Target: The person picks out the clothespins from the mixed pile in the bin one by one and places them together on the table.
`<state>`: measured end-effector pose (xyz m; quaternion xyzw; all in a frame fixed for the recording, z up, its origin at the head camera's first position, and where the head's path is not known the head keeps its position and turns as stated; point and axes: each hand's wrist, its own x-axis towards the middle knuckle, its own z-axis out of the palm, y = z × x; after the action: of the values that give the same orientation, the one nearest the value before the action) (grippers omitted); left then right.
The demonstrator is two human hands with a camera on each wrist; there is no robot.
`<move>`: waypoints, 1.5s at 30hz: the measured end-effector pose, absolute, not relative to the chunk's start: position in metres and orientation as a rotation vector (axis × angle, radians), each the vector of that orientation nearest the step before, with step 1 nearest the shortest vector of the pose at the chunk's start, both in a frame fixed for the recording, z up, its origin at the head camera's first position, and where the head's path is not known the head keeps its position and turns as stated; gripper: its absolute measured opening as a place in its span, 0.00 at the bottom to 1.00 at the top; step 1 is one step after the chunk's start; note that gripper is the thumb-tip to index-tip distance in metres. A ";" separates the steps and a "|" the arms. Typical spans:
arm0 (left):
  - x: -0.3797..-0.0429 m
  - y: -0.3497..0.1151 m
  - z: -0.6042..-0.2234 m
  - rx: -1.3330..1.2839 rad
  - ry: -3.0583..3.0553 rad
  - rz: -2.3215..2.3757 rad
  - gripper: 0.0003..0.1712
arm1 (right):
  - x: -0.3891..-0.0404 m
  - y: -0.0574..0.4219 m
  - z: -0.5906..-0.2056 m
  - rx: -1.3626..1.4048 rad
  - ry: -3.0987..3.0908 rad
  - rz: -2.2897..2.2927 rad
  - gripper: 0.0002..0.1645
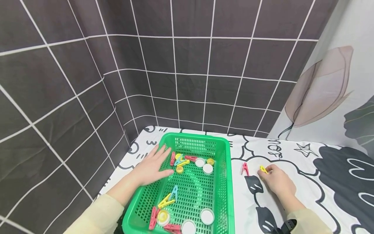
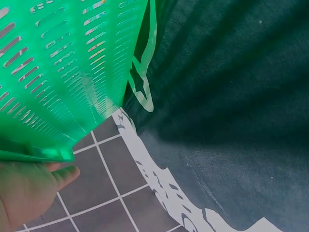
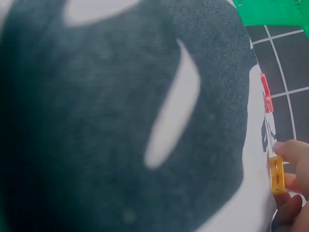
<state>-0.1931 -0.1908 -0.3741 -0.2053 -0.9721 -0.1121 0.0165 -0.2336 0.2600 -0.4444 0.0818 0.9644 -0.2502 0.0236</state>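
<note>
Sleeve (image 1: 94, 214); yel. peg (image 1: 263, 169) diag. up-L

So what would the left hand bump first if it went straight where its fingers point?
The left hand would probably meet the green basket's far rim first; its height is hard to judge, so it might pass over.

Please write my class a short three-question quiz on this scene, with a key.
1. True or false: the person's left hand has spread fingers at the rim of the green perforated plastic basket.
2. Fill the gap: the right hand pinches a ____ hinged plastic clip.
3. The red hinged plastic clip near the right hand lies: A) inside the basket; B) on the black-and-white patterned cloth; C) in the left hand.
Key: 1 true; 2 yellow; 3 B.
</note>
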 end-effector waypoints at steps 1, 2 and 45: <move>-0.193 -0.191 -0.374 -0.640 -3.021 -0.348 0.52 | -0.234 0.260 -0.444 0.258 2.984 -0.778 0.31; -0.193 -0.191 -0.375 -0.643 -3.019 -0.350 0.52 | -0.234 0.260 -0.444 0.260 2.985 -0.778 0.31; -0.194 -0.191 -0.375 -0.635 -3.022 -0.357 0.52 | -0.244 0.235 -0.400 0.177 3.084 -0.845 0.37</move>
<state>-0.1940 -0.1905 -0.3751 -0.2043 -0.9720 -0.1147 0.0163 -0.2438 0.2350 -0.4003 0.0553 0.9625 -0.2637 -0.0304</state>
